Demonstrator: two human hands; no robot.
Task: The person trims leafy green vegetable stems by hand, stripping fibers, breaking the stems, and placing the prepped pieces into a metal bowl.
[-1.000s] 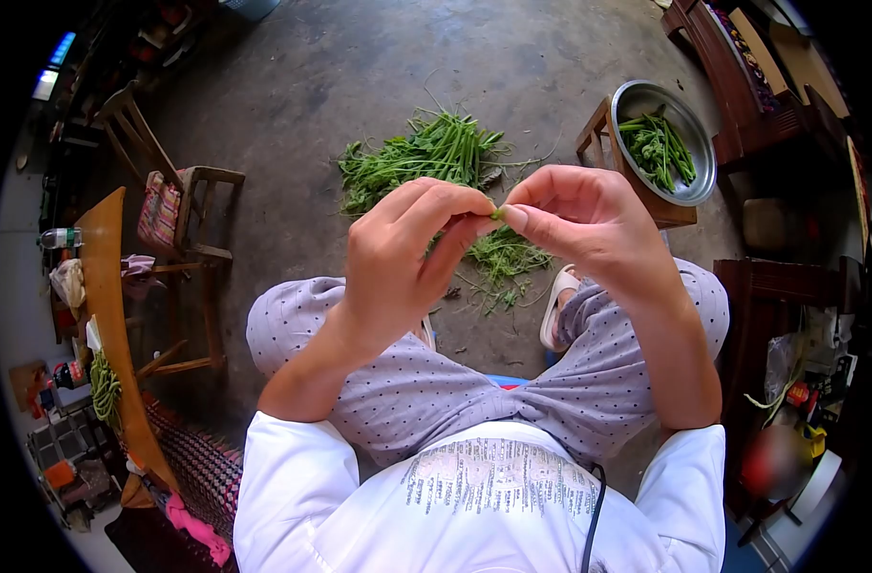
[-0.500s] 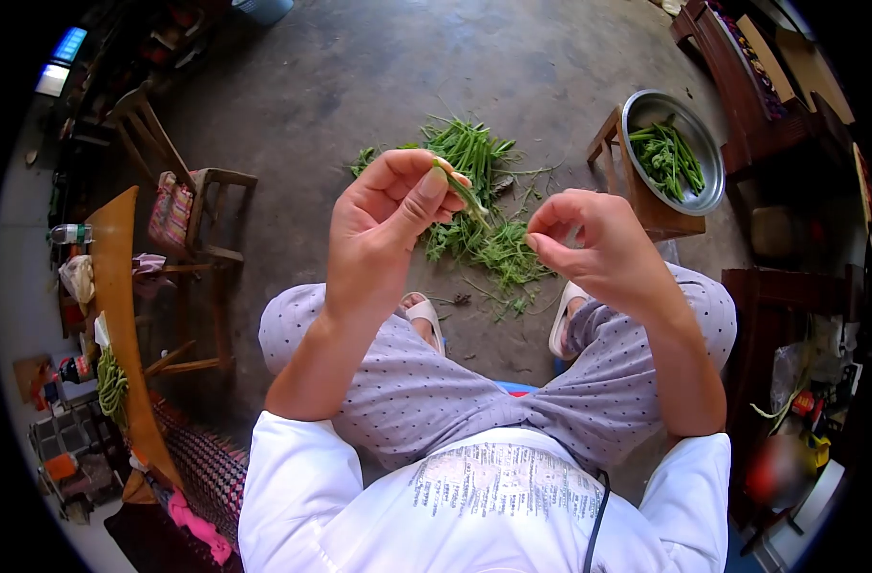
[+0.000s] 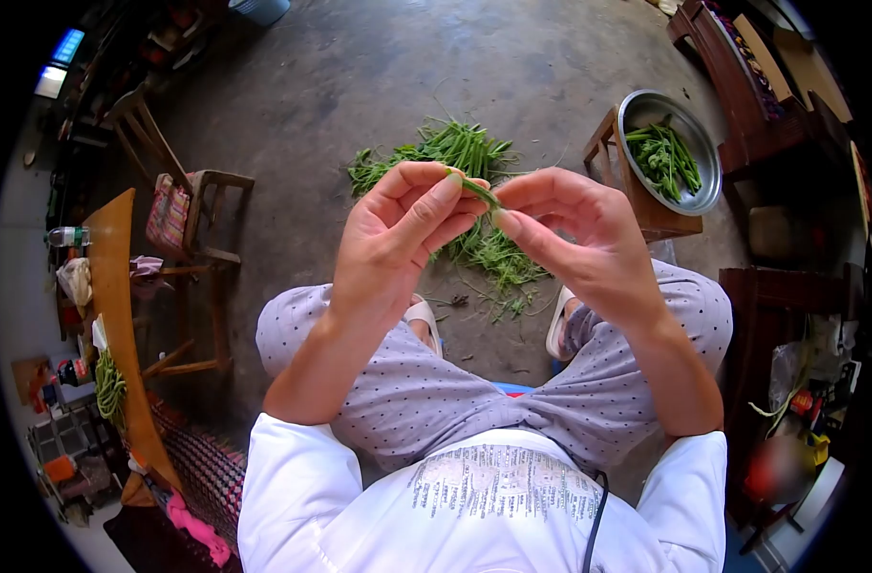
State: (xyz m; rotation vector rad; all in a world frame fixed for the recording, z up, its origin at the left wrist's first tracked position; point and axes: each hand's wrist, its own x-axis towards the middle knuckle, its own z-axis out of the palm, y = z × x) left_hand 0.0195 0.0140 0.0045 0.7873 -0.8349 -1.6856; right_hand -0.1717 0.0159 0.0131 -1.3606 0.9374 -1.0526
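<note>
A short green vegetable stem (image 3: pixel 477 190) is stretched between my two hands above the floor. My left hand (image 3: pixel 393 234) pinches one end of it between thumb and forefinger. The thumb and fingers of my right hand (image 3: pixel 589 239) close on its other end. Below and behind the hands lies a pile of leafy green stems (image 3: pixel 460 143) on the floor, partly covered by my fingers. Loose feathery trimmings (image 3: pixel 498 256) are scattered nearer my feet.
On a wooden stool (image 3: pixel 658 222) at the right stands a metal basin (image 3: pixel 711 181) holding green stems (image 3: pixel 665 158). A wooden chair (image 3: pixel 202 205) and a table edge (image 3: pixel 121 286) are on the left. Dark wooden furniture (image 3: pixel 713 57) lines the right side.
My right hand has moved left and up to the stem and now grips its lower end. My left hand has shifted slightly right and down, still pinching the stem.
</note>
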